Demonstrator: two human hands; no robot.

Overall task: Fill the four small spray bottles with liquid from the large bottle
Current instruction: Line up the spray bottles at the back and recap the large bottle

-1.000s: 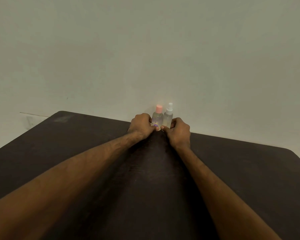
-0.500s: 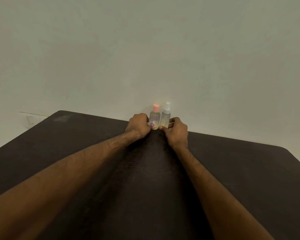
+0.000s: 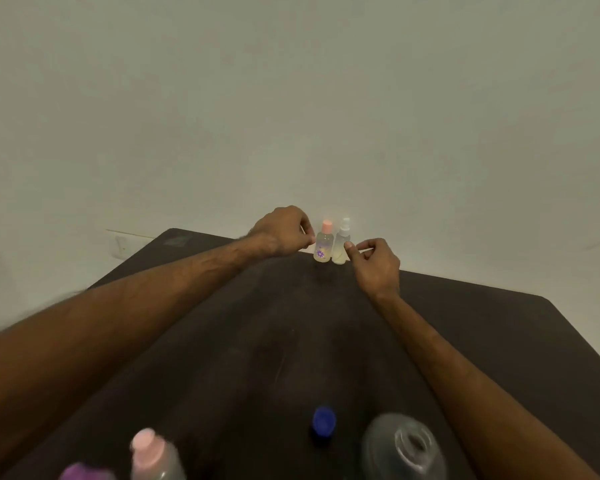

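My left grip (image 3: 284, 233) sits at the far edge of the surface (image 3: 499, 341) with its fingers loosely curled and nothing held. The tips are just beside the far pink-capped bottle (image 3: 324, 244), and I see a sliver of gap. My right grip (image 3: 374, 263) has one fingertip against the side of the white-topped spray bottle (image 3: 342, 242). I cannot tell whether it pinches the bottle or merely touches it. The two small bottles stand upright, touching or nearly so, close to the wall (image 3: 291, 116), and both seem to hold pale liquid.

Near me, blurred, is the large bottle (image 3: 406, 448) with its mouth open, and the blue cap (image 3: 323, 420) stands just to its left. Further left are the near pink-capped bottle (image 3: 153, 455) and a purple-topped one (image 3: 84, 474).

I judge the small bottles to be light, smooth plastic that a nudge would topple. I would take each around the middle of the body, thumb against fingers, and brace it there while the other grip twists the top. The large bottle is probably thin-walled, so I would hold it low and gently.
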